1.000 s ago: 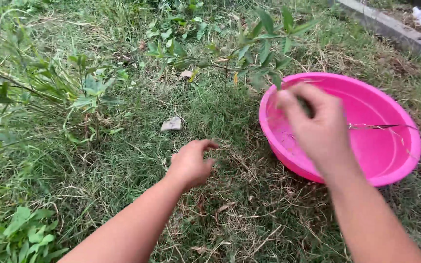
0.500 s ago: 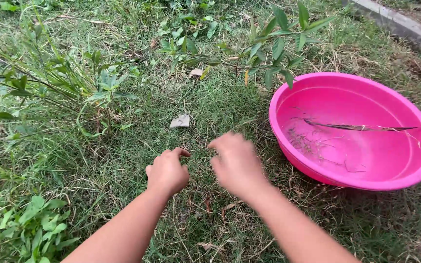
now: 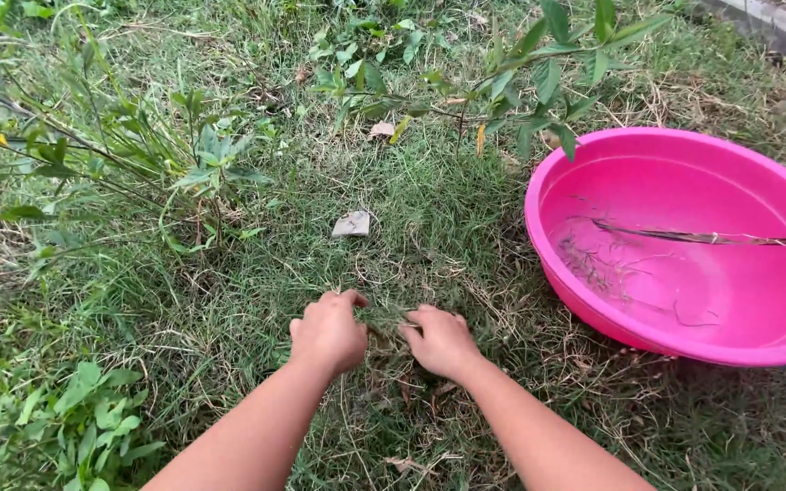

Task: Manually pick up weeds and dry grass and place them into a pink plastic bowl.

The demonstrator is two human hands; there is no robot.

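Note:
Both hands are down on a patch of green and dry grass (image 3: 411, 227). My left hand (image 3: 327, 329) has its fingers curled into a tuft of grass (image 3: 380, 316) in front of me. My right hand (image 3: 438, 339) grips the same tuft from the other side, a few centimetres from the left. To the right stands a wide pink plastic basin (image 3: 584, 300) with a thin scatter of pulled grass blades and a long dry stalk (image 3: 702, 238) inside.
A small flat stone (image 3: 352, 224) lies on the grass beyond my hands. Leafy weeds (image 3: 138, 164) grow at the left and a leafy branch (image 3: 539, 64) hangs over the basin's far rim. A concrete kerb (image 3: 784, 27) runs along the top right.
My right hand has come back from over the pink basin, leaving grass blades in it, and dropped to the grass beside my left hand. The view has shifted slightly left.

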